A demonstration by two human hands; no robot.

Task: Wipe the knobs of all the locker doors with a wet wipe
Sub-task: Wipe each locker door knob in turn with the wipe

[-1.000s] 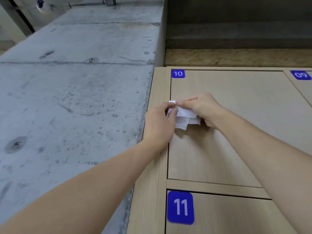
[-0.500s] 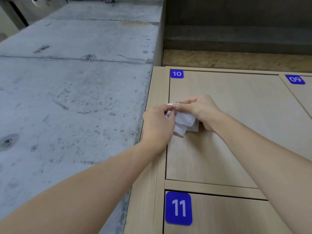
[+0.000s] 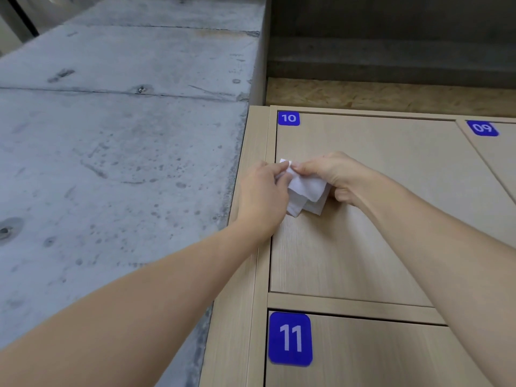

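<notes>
A white wet wipe [image 3: 305, 191] hangs folded against the door of locker 10 [image 3: 391, 219], near its left edge. My left hand [image 3: 262, 196] pinches the wipe's top left corner. My right hand [image 3: 335, 177] pinches the wipe from the right with thumb and forefinger. The door's knob is hidden behind the wipe and my hands. Blue number tags mark locker 10 [image 3: 288, 118], locker 09 [image 3: 482, 128] and locker 11 [image 3: 289, 338].
A grey concrete wall [image 3: 111, 163] runs along the left of the light wooden locker frame [image 3: 251, 177]. Above the lockers lies a chipboard strip [image 3: 391, 96] under a dark recess. Door 11 [image 3: 377, 356] sits below door 10, door 09 [image 3: 499, 163] to its right.
Both hands stay on the wipe at the same spot on door 10; the fingers shift slightly and more of the wipe's top corner shows. The view has tilted a little.
</notes>
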